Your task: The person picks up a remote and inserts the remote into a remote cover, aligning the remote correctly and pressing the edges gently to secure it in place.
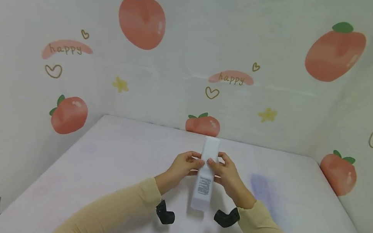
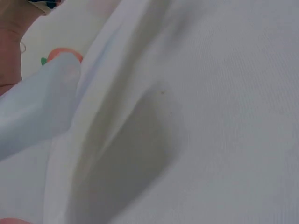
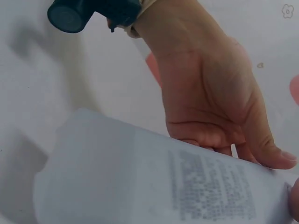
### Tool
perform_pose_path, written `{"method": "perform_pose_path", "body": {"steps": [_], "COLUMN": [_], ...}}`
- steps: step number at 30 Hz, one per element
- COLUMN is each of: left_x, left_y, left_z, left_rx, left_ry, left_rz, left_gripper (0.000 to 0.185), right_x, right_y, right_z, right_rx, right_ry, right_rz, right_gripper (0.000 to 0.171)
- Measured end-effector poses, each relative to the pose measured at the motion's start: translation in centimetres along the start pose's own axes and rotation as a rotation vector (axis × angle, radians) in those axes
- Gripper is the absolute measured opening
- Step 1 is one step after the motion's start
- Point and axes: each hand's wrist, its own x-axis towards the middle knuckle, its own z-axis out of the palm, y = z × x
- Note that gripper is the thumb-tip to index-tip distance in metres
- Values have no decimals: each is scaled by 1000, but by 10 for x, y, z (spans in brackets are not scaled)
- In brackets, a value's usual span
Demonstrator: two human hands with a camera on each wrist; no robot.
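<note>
A long white packet (image 1: pixel 206 173) with a block of small black print is held above the white tabletop (image 1: pixel 103 168), its far end pointing at the back wall. My left hand (image 1: pixel 197 163) pinches its left edge near the middle, and my right hand (image 1: pixel 214 165) pinches the right edge opposite. In the right wrist view the packet (image 3: pixel 140 182) fills the lower frame, with my left hand (image 3: pixel 219 135) curled behind it. The left wrist view shows the packet's pale end (image 2: pixel 37 112) over white cloth.
White sheets printed with peaches (image 1: pixel 141 19) and "happy" wall in the table at the back and both sides. A faint bluish stain (image 1: pixel 261 186) marks the cloth right of my hands. Black wrist cameras (image 1: pixel 165 213) hang under both sleeves.
</note>
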Motion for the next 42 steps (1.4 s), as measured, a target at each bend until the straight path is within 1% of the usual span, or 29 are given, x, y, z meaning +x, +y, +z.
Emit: {"method": "perform_pose_path", "body": {"steps": [3, 5, 7, 9, 10, 11, 13, 14, 15, 16, 19, 21, 23, 25, 27, 31, 35, 39, 42], "left_x": [-1, -2, -2, -1, -1, 0, 0, 1, 1, 1, 1, 1, 1, 0, -2, -7, -12, -10, -7], "left_y": [1, 1, 2, 2, 3, 3, 3, 3, 3, 3, 3, 4, 5, 7, 7, 7, 7, 8, 9], "left_z": [1, 1, 1, 2, 2, 2, 2, 3, 3, 4, 6, 7, 8, 9, 10, 10, 9, 7, 6], "left_rx": [81, 116, 119, 103, 93, 86, 69, 64, 61, 55, 50, 58, 72, 84, 93, 101, 107, 73, 41], "left_ry": [-34, -40, -29, -7, 7, 20, 42, 47, 50, 51, 48, 41, 27, 11, -4, -33, -48, -12, 24], "left_rz": [1, -3, -5, -3, -3, -4, -12, -14, -18, -21, -21, -19, -16, -22, -33, -71, -83, -70, -33], "left_gripper": [36, 38, 38, 38, 38, 39, 40, 40, 40, 40, 41, 42, 43, 44, 44, 42, 41, 45, 46], "right_x": [0, 0, -1, -2, -3, -4, -6, -7, -8, -8, -7, -4, 0, 4, 8, 13, 16, 13, 9], "right_y": [1, 1, 1, 2, 3, 4, 6, 7, 8, 9, 12, 11, 10, 7, 5, 3, 3, 5, 5], "right_z": [-3, -4, -4, -4, -3, -2, 0, 2, 4, 7, 13, 15, 14, 12, 9, 4, 2, 2, 3], "right_rx": [-10, 4, 67, 137, 175, 209, 251, 254, 267, 278, 280, 276, 259, 254, 257, 273, 285, 282, 274], "right_ry": [-27, -44, -39, -29, -19, -8, 15, 30, 54, 85, 180, 237, 272, 287, 280, 239, 204, 146, 108], "right_rz": [16, 30, 48, 66, 76, 84, 93, 88, 81, 70, 31, 18, 19, 24, 38, 70, 94, 84, 43], "right_gripper": [45, 50, 58, 61, 59, 54, 34, 24, 16, 14, 18, 17, 15, 14, 17, 24, 28, 24, 21]}}
